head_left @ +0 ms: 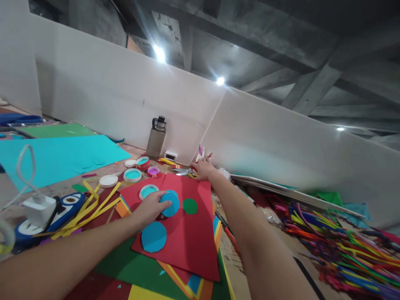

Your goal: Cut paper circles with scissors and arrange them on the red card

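Observation:
My left hand pinches a blue paper circle between thumb and fingers, above a red foam sheet. A second, larger blue circle lies on the sheet below that hand, and a green circle lies to its right. My right arm stretches to the back of the table. There, my right hand is over the handle end of a pair of scissors, fingers and thumb apart. The scissors' blades point left; whether the fingers touch the handles is hard to see.
Tape rolls, a yellow cutter and a bottle stand near the wall. Yellow strips and a blue-white power strip lie left. Pipe cleaners pile up right. Colored sheets lie under the red one.

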`<state>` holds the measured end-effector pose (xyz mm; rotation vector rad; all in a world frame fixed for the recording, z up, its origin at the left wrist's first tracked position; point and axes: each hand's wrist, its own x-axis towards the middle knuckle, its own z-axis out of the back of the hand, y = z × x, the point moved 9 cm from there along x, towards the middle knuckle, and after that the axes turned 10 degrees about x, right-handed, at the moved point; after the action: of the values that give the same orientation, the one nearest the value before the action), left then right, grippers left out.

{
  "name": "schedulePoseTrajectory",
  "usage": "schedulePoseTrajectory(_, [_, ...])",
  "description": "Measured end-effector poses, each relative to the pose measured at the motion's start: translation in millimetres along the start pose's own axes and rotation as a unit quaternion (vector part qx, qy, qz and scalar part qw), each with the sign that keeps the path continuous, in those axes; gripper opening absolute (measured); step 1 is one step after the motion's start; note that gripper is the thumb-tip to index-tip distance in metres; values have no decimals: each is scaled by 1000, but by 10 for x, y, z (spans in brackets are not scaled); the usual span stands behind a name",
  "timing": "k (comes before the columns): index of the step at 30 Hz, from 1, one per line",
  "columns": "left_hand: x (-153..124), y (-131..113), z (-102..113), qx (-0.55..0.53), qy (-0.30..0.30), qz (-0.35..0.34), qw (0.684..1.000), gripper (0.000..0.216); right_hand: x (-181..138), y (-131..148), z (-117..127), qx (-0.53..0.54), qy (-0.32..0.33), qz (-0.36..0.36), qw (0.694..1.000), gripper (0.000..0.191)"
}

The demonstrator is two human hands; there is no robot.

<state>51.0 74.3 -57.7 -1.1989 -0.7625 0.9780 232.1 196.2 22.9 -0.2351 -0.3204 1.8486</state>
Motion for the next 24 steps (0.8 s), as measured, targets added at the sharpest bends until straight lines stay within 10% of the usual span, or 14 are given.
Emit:
schedulePoseTrajectory(16, [-24,-50,51,-4,-10,-14,1000,25,-704,-149,550,10,-131,-107,986,38])
schedulePoseTrajectory(22, [-89,-325,244,-176,-47,-44,982,24,-1121,246,476,214,-152,-87,961,39])
schedulePoseTrajectory(24, [-121,-422,253,-232,-35,-40,971,23,-1298,484,510,412,-176,-26,894,52])
